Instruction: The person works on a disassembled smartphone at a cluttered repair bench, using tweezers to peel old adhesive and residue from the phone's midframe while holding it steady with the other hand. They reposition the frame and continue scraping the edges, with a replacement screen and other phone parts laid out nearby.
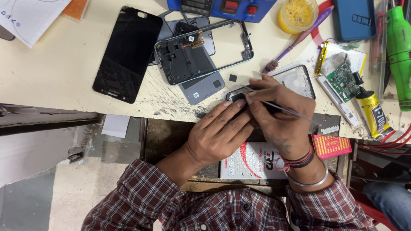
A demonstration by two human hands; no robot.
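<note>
My left hand [218, 134] rests flat over a dark phone body [234, 95] at the table's near edge, pinning it down with the fingertips. My right hand [278, 115] pinches a thin metal tweezer [282, 108], whose tip touches the phone's top edge by my left fingertips. Most of the phone is hidden under both hands. A small black square chip [233, 78] lies just beyond them on the table.
A black screen panel [127, 53] lies at the left. A phone mid-frame [203, 51] sits over a grey back cover [201, 87]. To the right are a purple brush [297, 40], a yellow paste jar [297, 15], a circuit board [342, 81], a glue tube [372, 111] and a green tool [400, 51].
</note>
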